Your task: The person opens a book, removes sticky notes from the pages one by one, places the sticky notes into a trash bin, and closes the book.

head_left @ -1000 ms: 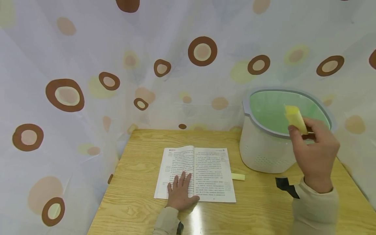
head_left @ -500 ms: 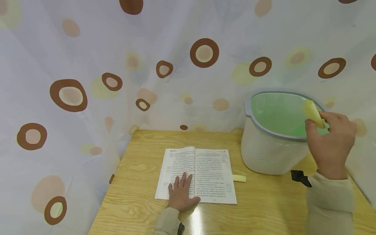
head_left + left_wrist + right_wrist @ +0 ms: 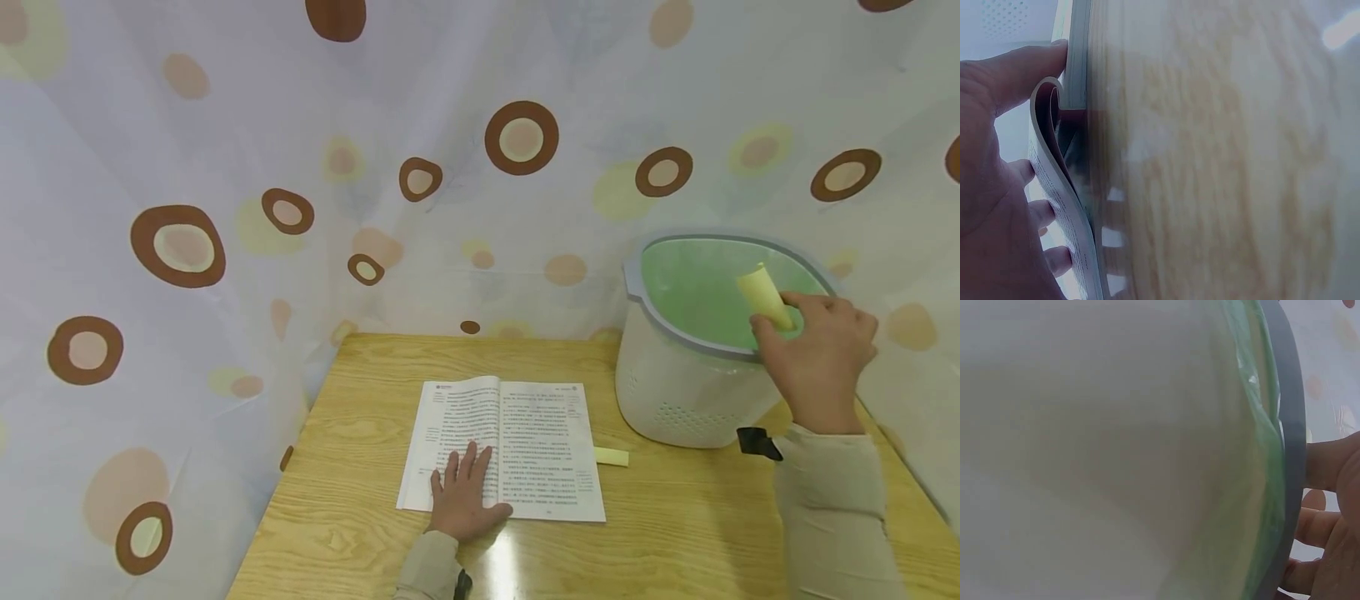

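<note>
An open book with printed pages lies on the wooden table. Fingers spread, my left hand rests on the lower part of its left page; the left wrist view shows that page curving up beside the thumb. A yellow paper strip sticks out from the book's right edge. Over the mouth of a white trash bin, my right hand pinches a curled slip of yellow paper between thumb and fingers. In the right wrist view the slip is hidden, and the fingers show beyond the bin's rim.
A green plastic bag lines the bin, which has a grey rim and stands at the table's back right. A white curtain with brown rings hangs behind and beside the wooden table.
My right hand with the yellow slip moved right over the bin, then back a little to the left. My left hand keeps its place on the page.
</note>
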A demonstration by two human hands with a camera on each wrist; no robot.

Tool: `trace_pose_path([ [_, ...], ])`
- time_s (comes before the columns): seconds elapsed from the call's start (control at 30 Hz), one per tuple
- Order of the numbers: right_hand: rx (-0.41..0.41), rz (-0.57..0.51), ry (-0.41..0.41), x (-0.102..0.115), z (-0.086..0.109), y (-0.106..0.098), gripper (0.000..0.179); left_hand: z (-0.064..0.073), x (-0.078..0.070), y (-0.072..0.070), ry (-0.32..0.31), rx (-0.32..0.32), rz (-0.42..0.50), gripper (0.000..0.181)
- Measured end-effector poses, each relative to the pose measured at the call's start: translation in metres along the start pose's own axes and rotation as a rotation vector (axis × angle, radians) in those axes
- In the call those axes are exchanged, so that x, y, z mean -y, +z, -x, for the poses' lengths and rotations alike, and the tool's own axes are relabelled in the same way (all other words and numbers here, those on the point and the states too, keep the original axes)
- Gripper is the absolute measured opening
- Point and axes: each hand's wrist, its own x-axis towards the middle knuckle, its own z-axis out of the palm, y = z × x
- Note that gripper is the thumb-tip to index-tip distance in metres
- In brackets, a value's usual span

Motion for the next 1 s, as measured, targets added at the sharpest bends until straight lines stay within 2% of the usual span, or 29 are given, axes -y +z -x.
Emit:
trace_pose_path([
  [0.3, -0.025, -0.005, -0.051, -0.0021, 0.0017, 0.0030, 0.051, 0.0010, -0.0027, -0.0025, 0.004, -0.004, -0.011, 0.093],
  [0.5, -0.004, 0.003, -0.044, -0.0048, 0.0027, 0.0031, 0.054, 0.0033, -0.0047, -0.0056, 0.007, -0.003, -0.006, 0.093],
  [0.7, 0.039, 0.021, -0.040, -0.0053, 0.0024, 0.0030, 0.058, 0.0022, -0.0035, -0.0037, 0.008, -0.010, 0.001, 0.093],
  [1.0, 0.015, 0.014, -0.079, -0.0044, 0.0038, 0.0035, 0.055, -0.0001, 0.0005, 0.0005, 0.012, -0.025, 0.012, 0.092],
])
